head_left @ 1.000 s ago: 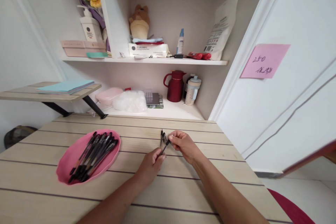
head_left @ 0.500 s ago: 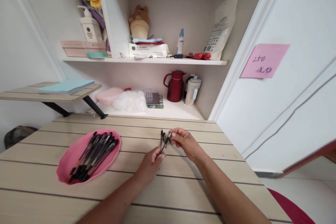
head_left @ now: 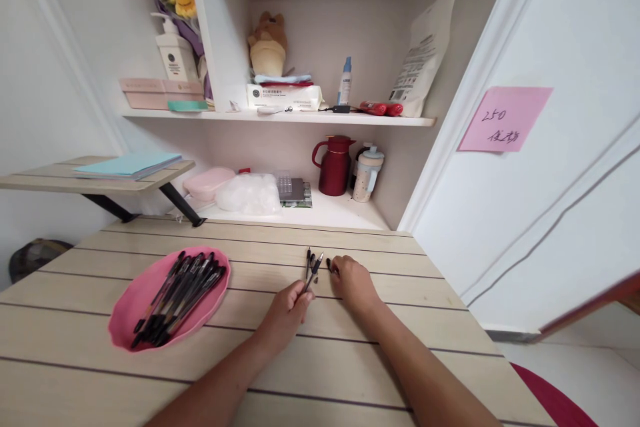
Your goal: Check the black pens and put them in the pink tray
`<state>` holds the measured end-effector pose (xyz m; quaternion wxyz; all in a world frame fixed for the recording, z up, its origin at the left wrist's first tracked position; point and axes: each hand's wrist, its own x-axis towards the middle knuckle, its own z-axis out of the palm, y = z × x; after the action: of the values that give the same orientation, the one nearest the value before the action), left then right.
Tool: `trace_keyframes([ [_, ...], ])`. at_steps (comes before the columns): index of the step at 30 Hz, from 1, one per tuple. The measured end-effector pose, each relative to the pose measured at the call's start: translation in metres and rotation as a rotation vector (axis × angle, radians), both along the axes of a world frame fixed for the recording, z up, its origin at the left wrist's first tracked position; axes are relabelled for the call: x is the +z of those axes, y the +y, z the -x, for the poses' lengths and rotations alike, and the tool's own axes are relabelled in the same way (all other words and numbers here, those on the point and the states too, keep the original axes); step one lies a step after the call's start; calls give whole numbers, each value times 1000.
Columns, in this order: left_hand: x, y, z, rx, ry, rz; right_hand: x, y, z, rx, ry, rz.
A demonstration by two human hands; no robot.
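Note:
My left hand [head_left: 286, 310] is closed around the lower end of a black pen [head_left: 313, 271] that points up and away over the wooden table [head_left: 320, 360]. My right hand [head_left: 353, 281] rests low on the table just right of the pen, fingers pinched on a small black pen cap [head_left: 329, 265]. One or two more black caps [head_left: 309, 257] lie on the table just behind the pen's tip. A pink oval tray [head_left: 131, 307] at the left holds several black pens [head_left: 179, 295].
Behind the table a lower shelf carries a red jug [head_left: 333, 164], a beige cup [head_left: 367, 173], a pink box [head_left: 207, 181] and a plastic bag [head_left: 249, 192]. A small side table [head_left: 90, 173] with a blue folder stands at the left. A white door with a pink note [head_left: 503, 119] is at the right.
My right hand has pulled off the pen's tip and dropped to the table on the right with the cap. The left hand and pen have hardly moved.

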<state>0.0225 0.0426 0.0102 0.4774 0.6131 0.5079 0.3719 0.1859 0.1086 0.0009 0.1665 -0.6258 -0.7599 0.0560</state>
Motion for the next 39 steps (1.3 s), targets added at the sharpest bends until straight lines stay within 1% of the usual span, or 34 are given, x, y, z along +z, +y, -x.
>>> trace_keyframes([
  [3,1,-1,0,-1,23,-11,-2,5,-8,-103,41,14],
  [5,2,-1,-1,-14,34,-19,1,10,-15,-125,178,23],
  [7,3,-2,-1,-27,40,-28,7,14,-21,-99,452,53],
  [11,4,-2,-2,-38,53,-34,24,13,-22,-11,1169,182],
  [13,4,-2,-2,-47,58,-37,33,8,-18,42,1390,225],
  [15,4,-2,-2,-52,61,-39,40,2,-13,91,1493,242],
  [17,4,-2,-2,-51,63,-37,44,-2,-9,127,1524,247],
  [21,3,-2,-2,-53,68,-44,47,-6,-4,156,1474,240],
  [29,2,-1,-1,-72,84,-69,44,-8,2,190,1350,271],
  [33,2,-1,-2,-56,97,-81,45,-11,5,245,1272,277],
  [36,2,-1,-2,-51,93,-80,44,-11,6,258,1265,269],
  [39,1,-2,-2,-42,85,-67,43,-10,6,248,1280,300],
])
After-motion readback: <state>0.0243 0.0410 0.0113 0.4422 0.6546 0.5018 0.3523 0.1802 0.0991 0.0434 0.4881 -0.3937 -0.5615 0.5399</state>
